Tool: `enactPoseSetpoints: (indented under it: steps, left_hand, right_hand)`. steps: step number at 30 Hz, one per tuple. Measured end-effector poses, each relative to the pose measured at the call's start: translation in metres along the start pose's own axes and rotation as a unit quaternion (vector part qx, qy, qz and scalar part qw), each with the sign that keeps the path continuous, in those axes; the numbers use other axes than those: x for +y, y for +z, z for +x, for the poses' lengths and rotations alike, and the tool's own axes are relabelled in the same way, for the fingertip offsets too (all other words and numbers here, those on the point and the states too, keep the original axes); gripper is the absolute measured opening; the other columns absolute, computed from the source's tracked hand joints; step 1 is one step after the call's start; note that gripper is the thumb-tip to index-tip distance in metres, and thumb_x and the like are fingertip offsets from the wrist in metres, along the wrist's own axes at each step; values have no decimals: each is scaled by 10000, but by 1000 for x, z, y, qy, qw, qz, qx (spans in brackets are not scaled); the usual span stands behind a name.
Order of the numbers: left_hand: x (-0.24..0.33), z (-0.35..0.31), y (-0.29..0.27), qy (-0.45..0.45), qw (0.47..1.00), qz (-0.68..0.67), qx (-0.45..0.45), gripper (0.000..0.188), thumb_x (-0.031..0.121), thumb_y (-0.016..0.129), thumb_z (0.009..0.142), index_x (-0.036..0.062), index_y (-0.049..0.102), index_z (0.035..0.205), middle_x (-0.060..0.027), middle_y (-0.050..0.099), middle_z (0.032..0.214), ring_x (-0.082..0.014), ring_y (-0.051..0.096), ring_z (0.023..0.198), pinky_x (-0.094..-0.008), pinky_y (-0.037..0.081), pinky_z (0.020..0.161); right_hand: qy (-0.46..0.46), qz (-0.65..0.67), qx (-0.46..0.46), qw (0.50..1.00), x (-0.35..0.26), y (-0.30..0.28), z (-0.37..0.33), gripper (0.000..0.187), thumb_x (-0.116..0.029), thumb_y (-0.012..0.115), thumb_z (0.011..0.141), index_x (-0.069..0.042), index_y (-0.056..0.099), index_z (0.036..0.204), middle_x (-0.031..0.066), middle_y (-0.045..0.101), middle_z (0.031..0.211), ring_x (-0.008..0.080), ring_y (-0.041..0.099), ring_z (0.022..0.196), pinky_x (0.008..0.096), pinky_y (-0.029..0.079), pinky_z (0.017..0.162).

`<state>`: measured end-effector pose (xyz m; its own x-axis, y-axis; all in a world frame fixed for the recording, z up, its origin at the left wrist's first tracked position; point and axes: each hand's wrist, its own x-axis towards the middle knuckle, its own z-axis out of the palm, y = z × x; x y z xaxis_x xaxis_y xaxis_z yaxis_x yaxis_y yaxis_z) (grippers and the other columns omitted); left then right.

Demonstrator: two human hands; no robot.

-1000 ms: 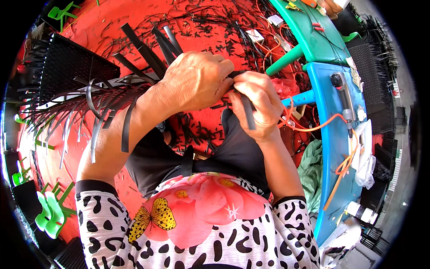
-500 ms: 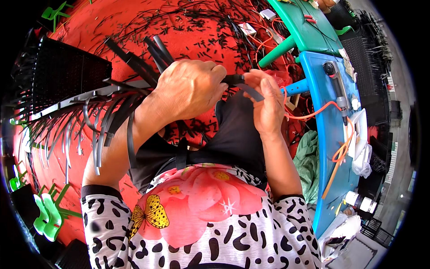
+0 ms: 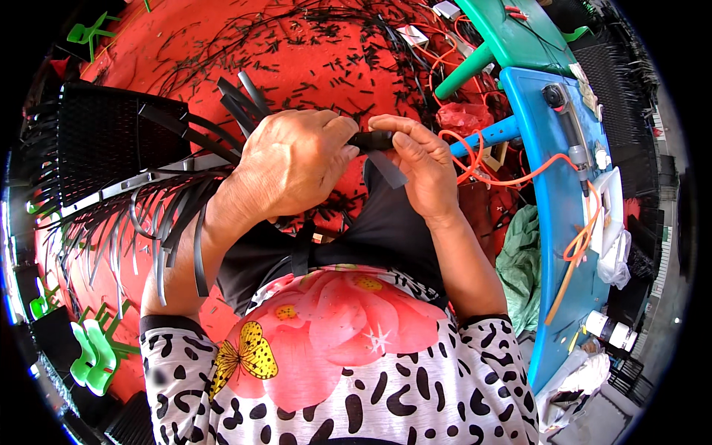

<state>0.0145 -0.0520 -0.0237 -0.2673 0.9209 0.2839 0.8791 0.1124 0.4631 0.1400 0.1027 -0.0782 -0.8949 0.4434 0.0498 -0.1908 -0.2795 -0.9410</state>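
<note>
My left hand (image 3: 293, 163) is closed, knuckles up, round black flat strips, their grip partly hidden under it. From between my two hands sticks out a dark bundle (image 3: 371, 140) of strip, with one flat grey-black strip end (image 3: 387, 169) hanging off it. My right hand (image 3: 424, 165) pinches this bundle between thumb and fingers. Beside my left forearm runs a light metal bar (image 3: 148, 178), edging a black woven panel (image 3: 122, 130). Many loose strips (image 3: 167, 237) dangle from the bar, and several more stick up beyond my left hand.
At the right stand a blue table (image 3: 560, 297) with a grey-and-black tool (image 3: 567, 122) and an orange cord (image 3: 549, 172), and a green table (image 3: 519, 44). Strip scraps litter the red floor (image 3: 200, 55). Green cloth (image 3: 521, 259) lies by the blue table; green chairs (image 3: 95, 356) stand left.
My right hand moved left, and its loosely spread fingers closed on the dark bundle. The loose strip end now hangs below it. My left hand shifted slightly left and down.
</note>
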Motion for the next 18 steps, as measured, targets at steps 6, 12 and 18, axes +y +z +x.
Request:
enactPoseSetpoints:
  steps: [6, 12, 18]
  left_hand:
    - [1, 2, 1, 6, 1000, -5, 15, 211, 84, 625, 792, -3, 602, 983, -165, 609, 782, -384, 593, 713, -433, 478, 633]
    - [2, 1, 1, 17, 1000, 6, 12, 218, 87, 628, 790, -8, 596, 984, -166, 608, 792, -379, 596, 726, -425, 478, 647]
    - [4, 0, 3, 25, 999, 15, 17, 246, 89, 645, 771, -5, 587, 991, -160, 605, 797, -372, 595, 731, -429, 473, 657]
  right_hand:
    - [37, -45, -37, 998, -9, -6, 7, 145, -50, 622, 878, 17, 641, 1004, 13, 620, 935, 36, 556, 762, 176, 446, 679]
    - [-46, -105, -54, 992, -9, -3, 7, 119, -34, 616, 869, 16, 639, 974, 11, 612, 891, 42, 554, 750, 185, 451, 668]
    - [-27, -57, -68, 996, -4, -10, 6, 138, -49, 620, 888, 15, 647, 1007, 35, 614, 951, 62, 560, 815, 201, 462, 686]
